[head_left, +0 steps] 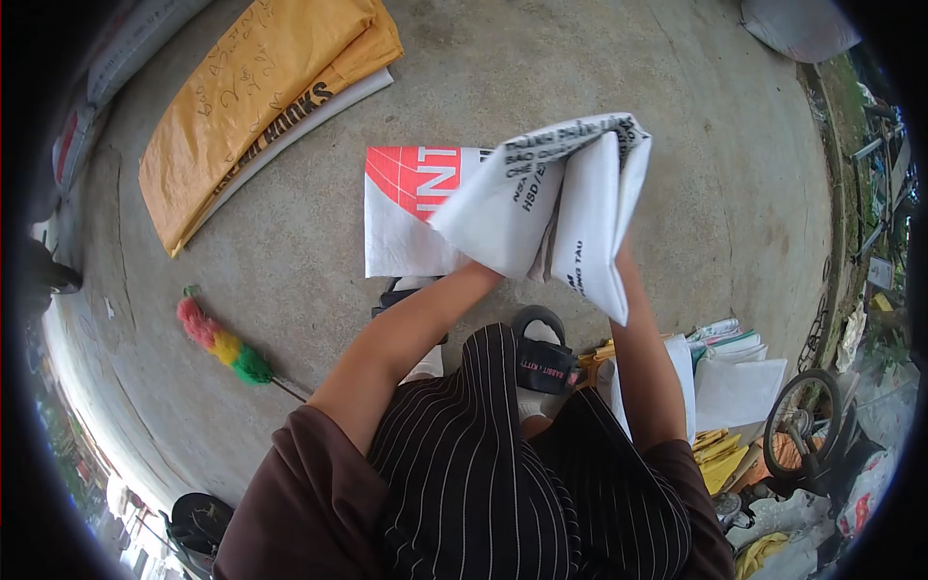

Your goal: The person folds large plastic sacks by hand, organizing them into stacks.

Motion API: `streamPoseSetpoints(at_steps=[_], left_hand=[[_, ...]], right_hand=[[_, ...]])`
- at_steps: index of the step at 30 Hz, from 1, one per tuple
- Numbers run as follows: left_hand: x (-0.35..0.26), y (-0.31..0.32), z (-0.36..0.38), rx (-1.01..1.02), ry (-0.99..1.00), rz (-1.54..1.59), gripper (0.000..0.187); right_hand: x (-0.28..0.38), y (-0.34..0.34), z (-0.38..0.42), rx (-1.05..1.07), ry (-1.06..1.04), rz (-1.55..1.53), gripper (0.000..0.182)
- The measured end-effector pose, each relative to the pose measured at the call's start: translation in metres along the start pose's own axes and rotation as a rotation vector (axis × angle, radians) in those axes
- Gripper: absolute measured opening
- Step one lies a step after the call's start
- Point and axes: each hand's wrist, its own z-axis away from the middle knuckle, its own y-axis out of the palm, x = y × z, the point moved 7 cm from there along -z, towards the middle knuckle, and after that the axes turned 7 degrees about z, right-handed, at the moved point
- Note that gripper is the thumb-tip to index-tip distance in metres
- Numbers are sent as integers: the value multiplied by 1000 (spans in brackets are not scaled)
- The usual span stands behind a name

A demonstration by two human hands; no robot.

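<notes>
A white woven sack (pixel 541 213) with black printed lettering is lifted in front of me, folded over and creased in the middle. My left hand (pixel 483 275) reaches under its left half, the fingers hidden behind the fabric. At its right edge my right hand (pixel 624 259) grips it, also mostly covered by the sack. Beneath, a flat white sack with a red printed panel (pixel 416 188) lies on the concrete, partly overlapped by the lifted one.
Folded yellow sacks (pixel 261 106) lie at the upper left. A multicoloured duster (pixel 224 340) rests on the concrete floor (pixel 290 251). To my right are stacked white sacks (pixel 739 387), yellow sacks (pixel 717 459) and a small wheel (pixel 804 420). My sandalled foot (pixel 543 353) is close below the sack.
</notes>
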Motion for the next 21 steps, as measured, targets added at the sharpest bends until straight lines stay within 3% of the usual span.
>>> streamPoseSetpoints(at_steps=[1, 3, 5, 7, 12, 14, 15, 17, 18, 20, 21], left_hand=[[11, -10, 15, 90, -10, 12, 55], [-4, 0, -7, 278, -18, 30, 54], [-23, 2, -1, 470, -28, 38, 53], [-20, -7, 2, 659, -48, 36, 52], [-26, -68, 97, 1139, -94, 24, 50], [-39, -107, 137, 614, 290, 384, 48], [-46, -133, 120, 622, 289, 381, 48], [69, -218, 88, 564, -537, 989, 47], [63, -230, 80, 487, -965, 1267, 47], [97, -279, 48, -30, -734, 510, 54], [94, -291, 34, -197, -520, 148, 53]], right_hand=[[-2, 15, -1, 32, -13, 40, 61], [8, 69, 8, 27, -429, 866, 69], [-5, 107, 10, 122, -420, 1187, 70], [-15, 120, 1, 166, -470, 1281, 73], [-17, 131, -4, 222, -541, 1428, 72], [-17, 132, -5, 176, -559, 1394, 72], [-18, 132, -4, 174, -555, 1387, 72], [-12, 132, -3, 117, -603, 1305, 69], [-6, 131, -2, 66, -597, 1255, 64], [-9, 128, -3, 21, -626, 1229, 61], [-7, 126, -3, -26, -650, 1199, 58]])
